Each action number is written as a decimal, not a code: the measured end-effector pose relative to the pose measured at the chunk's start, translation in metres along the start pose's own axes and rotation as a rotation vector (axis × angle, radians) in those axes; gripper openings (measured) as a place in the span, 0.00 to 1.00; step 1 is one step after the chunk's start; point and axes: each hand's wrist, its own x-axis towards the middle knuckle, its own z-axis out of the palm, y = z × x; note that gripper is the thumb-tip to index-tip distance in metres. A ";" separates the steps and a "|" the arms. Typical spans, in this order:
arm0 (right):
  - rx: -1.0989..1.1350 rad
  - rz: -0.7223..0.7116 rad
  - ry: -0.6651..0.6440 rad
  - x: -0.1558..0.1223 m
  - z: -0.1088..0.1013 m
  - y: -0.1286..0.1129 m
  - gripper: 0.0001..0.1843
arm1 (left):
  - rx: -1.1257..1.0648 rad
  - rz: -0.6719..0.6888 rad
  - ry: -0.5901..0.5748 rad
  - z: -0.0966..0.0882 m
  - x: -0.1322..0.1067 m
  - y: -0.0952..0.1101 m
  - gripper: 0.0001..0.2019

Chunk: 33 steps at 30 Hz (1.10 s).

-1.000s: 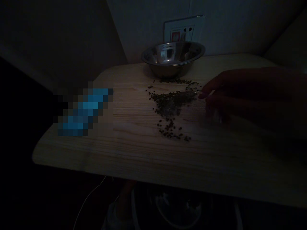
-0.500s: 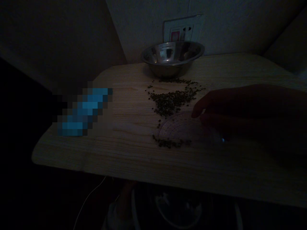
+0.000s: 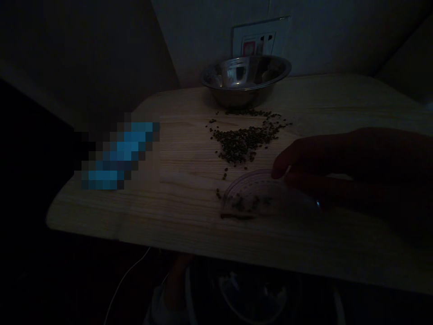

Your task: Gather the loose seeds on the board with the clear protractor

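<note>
The scene is very dark. My right hand (image 3: 338, 167) reaches in from the right, its fingers closed on a clear half-round plastic piece like a protractor (image 3: 257, 194). The piece lies on the wooden table (image 3: 189, 216) with a few small green seeds under and along its near edge. The main heap of seeds (image 3: 241, 142) is just beyond it. Below the table's front edge a dim shape (image 3: 177, 277) beside a round vessel (image 3: 252, 293) may be my left hand; its fingers do not show.
A steel bowl (image 3: 245, 79) stands at the back of the table, under a wall socket (image 3: 259, 38). A blurred-out blue thing (image 3: 117, 155) lies at the table's left end. A white cable (image 3: 125, 275) hangs below the front edge.
My right hand has drawn the clear plastic piece from the seed heap towards the table's front edge, dragging a small batch of seeds with it.
</note>
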 end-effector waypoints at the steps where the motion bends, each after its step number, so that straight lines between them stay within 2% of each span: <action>1: 0.006 -0.014 0.003 0.000 0.001 0.000 0.13 | 0.000 0.004 -0.006 -0.001 0.000 0.000 0.14; 11: -0.006 -0.071 0.051 0.000 0.006 0.002 0.11 | 0.003 0.007 -0.032 0.000 -0.004 0.002 0.11; 20: -0.008 -0.019 0.039 -0.004 0.009 0.000 0.14 | 0.005 0.038 -0.003 -0.002 0.001 -0.001 0.16; 25: 0.020 0.020 -0.021 -0.003 0.012 -0.004 0.15 | 0.003 0.058 -0.004 -0.002 -0.001 0.000 0.14; 29: -0.003 -0.015 0.011 -0.004 0.011 -0.009 0.13 | 0.007 0.068 -0.006 -0.006 0.001 -0.002 0.12; 33: -0.025 0.035 0.012 -0.006 0.009 -0.014 0.12 | 0.016 0.051 -0.008 -0.013 0.001 -0.003 0.12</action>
